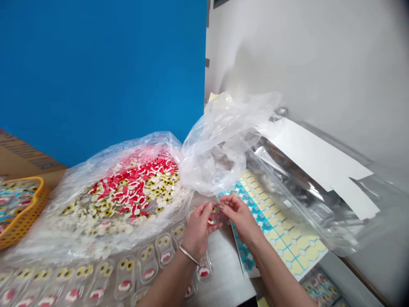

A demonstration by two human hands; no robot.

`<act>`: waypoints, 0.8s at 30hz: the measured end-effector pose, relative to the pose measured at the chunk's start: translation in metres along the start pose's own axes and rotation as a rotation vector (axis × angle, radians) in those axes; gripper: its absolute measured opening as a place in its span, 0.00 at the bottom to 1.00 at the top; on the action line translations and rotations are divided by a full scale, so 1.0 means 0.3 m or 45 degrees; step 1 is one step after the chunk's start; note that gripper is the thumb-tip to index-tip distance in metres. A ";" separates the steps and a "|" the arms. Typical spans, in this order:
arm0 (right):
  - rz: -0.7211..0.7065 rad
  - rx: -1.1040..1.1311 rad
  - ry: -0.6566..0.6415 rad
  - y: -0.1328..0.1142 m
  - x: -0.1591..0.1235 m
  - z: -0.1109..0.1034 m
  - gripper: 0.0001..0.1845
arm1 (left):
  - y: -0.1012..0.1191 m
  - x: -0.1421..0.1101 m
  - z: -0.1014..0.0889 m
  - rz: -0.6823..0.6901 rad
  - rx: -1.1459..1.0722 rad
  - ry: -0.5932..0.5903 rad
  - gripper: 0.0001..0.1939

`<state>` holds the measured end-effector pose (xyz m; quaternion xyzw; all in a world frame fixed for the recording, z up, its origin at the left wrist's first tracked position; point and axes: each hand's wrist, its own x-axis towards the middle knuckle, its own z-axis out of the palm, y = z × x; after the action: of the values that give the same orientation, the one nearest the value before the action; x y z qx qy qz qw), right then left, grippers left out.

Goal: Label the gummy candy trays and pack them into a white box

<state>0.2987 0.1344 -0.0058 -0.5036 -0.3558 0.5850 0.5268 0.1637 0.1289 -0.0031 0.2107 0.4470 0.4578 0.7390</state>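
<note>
And here you are, both hands raised close together near the right edge of the bench [228, 260], a clear blister shell [215, 214] up between them with a red-and-white mouth piece [211, 221] showing in it! Your left hand [198, 228], a silver bracelet [189, 255] at the wrist, has thumb and fingers closed on the shell's left side. Your right hand [238, 215] comes in opposite, fingers bent and thumb drawn in at the shell's right side, though whether they actually pinch it I cannot tell. Down along the near edge of the bench runs a curving line of filled blister shells [124, 279], each pairing two yellow eyes above a red mouth, and your left forearm crosses right over it. Behind them, a clear plastic bag [166, 138] lies spread with a heap of loose eye and mouth pieces [134, 187], red and yellow all mixed. Out at the far left, an orange perforated basket [35, 211] carries more packed pieces. On your right, a yellow-and-blue printed sheet [290, 243] reaches under your right forearm, and beyond it white card [326, 157] lies over crumpled clear plastic [319, 221].
</note>
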 end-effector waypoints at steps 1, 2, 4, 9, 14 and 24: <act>-0.028 -0.068 -0.017 0.000 -0.003 0.000 0.18 | -0.003 0.002 0.000 0.003 -0.001 -0.015 0.19; -0.057 -0.147 -0.030 0.001 -0.007 0.001 0.17 | -0.005 0.005 -0.001 0.006 0.003 -0.024 0.20; -0.110 -0.331 -0.063 0.007 -0.019 0.004 0.17 | -0.012 0.013 -0.003 0.015 0.021 -0.004 0.20; -0.299 -0.672 -0.024 0.039 -0.035 -0.001 0.19 | -0.020 0.022 -0.005 0.027 -0.025 0.045 0.21; -0.365 -0.792 0.240 0.038 -0.013 -0.063 0.18 | 0.004 0.003 -0.013 0.017 0.036 0.105 0.23; -0.366 -1.409 0.433 0.063 -0.052 -0.193 0.13 | 0.044 -0.100 -0.083 -0.013 0.128 0.115 0.33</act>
<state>0.3486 0.1091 -0.0342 -0.7365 -0.5831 0.1467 0.3097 0.1305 0.1070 0.0078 0.2245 0.5032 0.4401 0.7090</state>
